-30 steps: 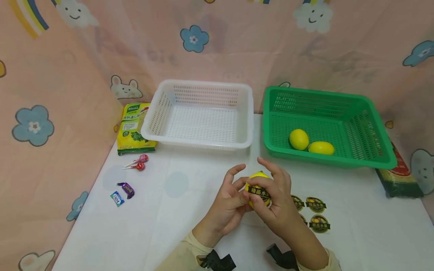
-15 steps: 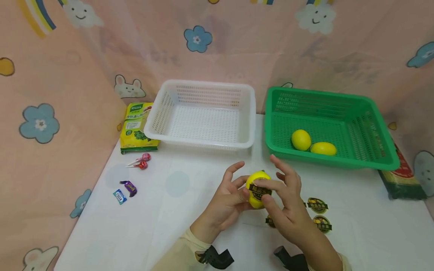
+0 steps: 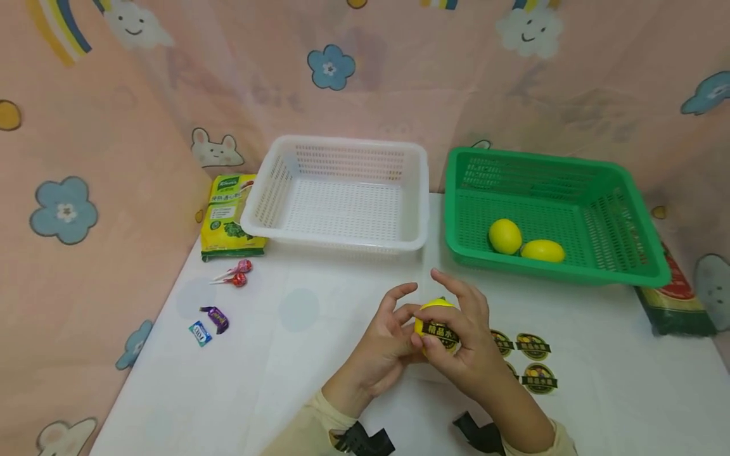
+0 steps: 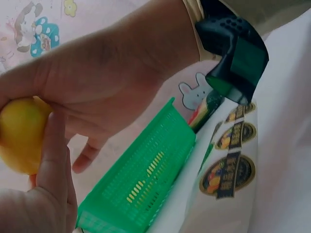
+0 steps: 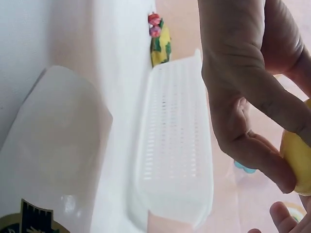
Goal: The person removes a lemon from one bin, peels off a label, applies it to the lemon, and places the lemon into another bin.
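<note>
Both hands hold a yellow lemon above the white table, in front of the baskets. A black and gold oval sticker with a band of characters sits on its near side. My left hand grips the lemon from the left. From the right, thumb and index finger of my right hand press along the sticker and pinch the fruit. The lemon shows plain yellow in the left wrist view, and fingers partly cover it. Beside the right hand lies a sheet of similar stickers, partly hidden by that hand.
A white basket stands at the back; right of it, a green basket holds two lemons. A yellow packet, lollipops and wrapped candies lie left. Another packet lies right.
The right hand's fingers lifted slightly off to the right half a second ago, and now close on the lemon and sticker again. The left hand has kept its hold.
</note>
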`<state>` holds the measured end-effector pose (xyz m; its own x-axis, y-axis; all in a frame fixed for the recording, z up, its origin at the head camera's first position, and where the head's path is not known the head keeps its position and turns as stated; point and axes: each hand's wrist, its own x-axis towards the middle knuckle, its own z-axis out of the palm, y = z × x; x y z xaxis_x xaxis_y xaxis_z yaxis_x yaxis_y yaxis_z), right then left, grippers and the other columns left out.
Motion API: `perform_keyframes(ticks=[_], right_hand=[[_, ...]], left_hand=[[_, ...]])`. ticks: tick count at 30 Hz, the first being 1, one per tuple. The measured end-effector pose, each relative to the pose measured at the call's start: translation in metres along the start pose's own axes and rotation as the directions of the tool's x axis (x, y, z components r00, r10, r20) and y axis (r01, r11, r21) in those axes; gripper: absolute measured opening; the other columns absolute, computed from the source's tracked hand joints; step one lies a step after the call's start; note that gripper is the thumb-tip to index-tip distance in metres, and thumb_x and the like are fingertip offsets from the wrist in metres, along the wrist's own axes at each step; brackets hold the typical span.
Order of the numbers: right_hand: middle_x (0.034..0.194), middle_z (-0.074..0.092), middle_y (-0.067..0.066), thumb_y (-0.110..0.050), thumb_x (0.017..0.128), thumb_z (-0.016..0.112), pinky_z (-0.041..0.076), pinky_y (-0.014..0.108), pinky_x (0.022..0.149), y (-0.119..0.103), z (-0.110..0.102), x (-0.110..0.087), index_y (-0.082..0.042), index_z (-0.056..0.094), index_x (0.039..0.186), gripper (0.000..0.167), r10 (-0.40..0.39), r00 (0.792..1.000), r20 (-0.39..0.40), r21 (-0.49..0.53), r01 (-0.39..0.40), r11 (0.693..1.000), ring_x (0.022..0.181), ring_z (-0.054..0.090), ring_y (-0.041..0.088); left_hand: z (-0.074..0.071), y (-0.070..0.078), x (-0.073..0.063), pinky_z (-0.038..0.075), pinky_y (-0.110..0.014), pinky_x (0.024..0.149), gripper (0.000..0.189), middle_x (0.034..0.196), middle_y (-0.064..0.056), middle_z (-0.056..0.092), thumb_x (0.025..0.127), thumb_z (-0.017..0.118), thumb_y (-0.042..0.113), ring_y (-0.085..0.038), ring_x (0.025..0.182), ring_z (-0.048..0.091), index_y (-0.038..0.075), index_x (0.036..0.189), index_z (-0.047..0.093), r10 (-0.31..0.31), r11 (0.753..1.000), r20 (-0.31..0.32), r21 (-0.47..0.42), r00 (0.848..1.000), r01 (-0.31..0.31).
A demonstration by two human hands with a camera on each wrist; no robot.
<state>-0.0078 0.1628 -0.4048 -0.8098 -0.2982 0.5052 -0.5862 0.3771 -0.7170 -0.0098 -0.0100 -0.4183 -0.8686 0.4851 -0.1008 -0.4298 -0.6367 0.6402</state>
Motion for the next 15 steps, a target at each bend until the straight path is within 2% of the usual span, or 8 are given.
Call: perform_keyframes(ticks=[2,4,6,8,10,11,13,15], right_hand=[[0.165,0.038,0.013,-0.019,0.09,0.067,0.026,0.064,0.105,-0.0001,-0.0016,-0.0002,-0.016,0.068,0.124,0.034,0.037,0.999,0.019,-0.008,-0.037,0.999,0.147,0.024,0.043],[0.169,0.032,0.01,-0.022,0.087,0.068,0.026,0.07,0.105,0.0,-0.0037,-0.0006,-0.014,0.062,0.136,0.05,0.096,0.994,0.044,-0.032,-0.094,0.995,0.148,0.022,0.043],[0.173,0.024,0.008,-0.042,0.096,0.066,0.024,0.076,0.105,0.0003,-0.0061,-0.0015,-0.014,0.051,0.151,0.064,0.154,0.985,0.077,-0.072,-0.149,0.986,0.151,0.017,0.043],[0.175,0.016,0.006,-0.066,0.1,0.057,0.022,0.082,0.105,-0.0001,-0.0077,-0.0034,-0.014,0.036,0.164,0.085,0.195,0.976,0.096,-0.096,-0.185,0.978,0.153,0.012,0.043],[0.175,0.012,0.006,-0.075,0.101,0.046,0.019,0.083,0.106,-0.0013,-0.0079,-0.0053,-0.016,0.024,0.17,0.093,0.209,0.974,0.088,-0.076,-0.203,0.976,0.155,0.009,0.039],[0.175,0.013,0.008,-0.071,0.104,0.043,0.02,0.081,0.107,-0.0022,-0.0071,-0.0061,-0.014,0.022,0.17,0.089,0.197,0.978,0.065,-0.053,-0.194,0.98,0.154,0.01,0.039],[0.173,0.019,0.01,-0.044,0.113,0.045,0.023,0.072,0.111,-0.0052,-0.0037,-0.0068,-0.012,0.031,0.167,0.064,0.172,0.985,-0.006,0.009,-0.172,0.985,0.153,0.015,0.034],[0.17,0.025,0.011,-0.015,0.111,0.049,0.024,0.058,0.111,-0.0078,0.0012,-0.0061,-0.01,0.046,0.159,0.048,0.146,0.986,-0.078,0.047,-0.143,0.989,0.151,0.022,0.029]], left_hand=[[0.0007,0.0006,-0.0012,0.058,-0.026,0.078,0.095,0.12,0.0,0.058,0.077,0.09,0.032,-0.013,0.105,0.066,0.022,0.153,0.033,-0.003,1.0,-0.003,-0.001,1.0,0.003],[0.0016,0.0021,-0.0025,0.059,-0.027,0.079,0.095,0.122,0.0,0.058,0.077,0.09,0.03,-0.014,0.106,0.065,0.023,0.153,0.033,0.002,1.0,-0.001,-0.002,1.0,-0.002],[0.0023,0.0038,-0.0033,0.06,-0.027,0.08,0.092,0.124,0.0,0.058,0.079,0.089,0.031,-0.014,0.106,0.066,0.025,0.153,0.034,0.021,1.0,0.006,0.009,1.0,-0.021],[0.0028,0.0054,-0.0039,0.06,-0.029,0.083,0.087,0.127,0.0,0.057,0.083,0.086,0.033,-0.014,0.106,0.066,0.026,0.153,0.034,0.055,0.998,0.017,0.038,0.998,-0.056],[0.0032,0.0065,-0.0041,0.061,-0.031,0.086,0.076,0.133,-0.002,0.056,0.09,0.08,0.036,-0.016,0.107,0.067,0.028,0.151,0.037,0.101,0.992,0.028,0.078,0.995,-0.102],[0.0037,0.0066,-0.004,0.061,-0.033,0.088,0.068,0.135,-0.003,0.054,0.094,0.077,0.037,-0.017,0.108,0.067,0.029,0.149,0.039,0.123,0.987,0.034,0.101,0.992,-0.126],[0.0051,0.0062,-0.0038,0.06,-0.035,0.092,0.051,0.143,-0.006,0.05,0.103,0.069,0.035,-0.018,0.112,0.066,0.03,0.146,0.042,0.164,0.974,0.04,0.152,0.986,-0.168],[0.0075,0.0047,-0.0042,0.06,-0.036,0.093,0.038,0.15,-0.011,0.045,0.109,0.062,0.029,-0.019,0.114,0.066,0.027,0.143,0.046,0.194,0.96,0.039,0.199,0.98,-0.198]])
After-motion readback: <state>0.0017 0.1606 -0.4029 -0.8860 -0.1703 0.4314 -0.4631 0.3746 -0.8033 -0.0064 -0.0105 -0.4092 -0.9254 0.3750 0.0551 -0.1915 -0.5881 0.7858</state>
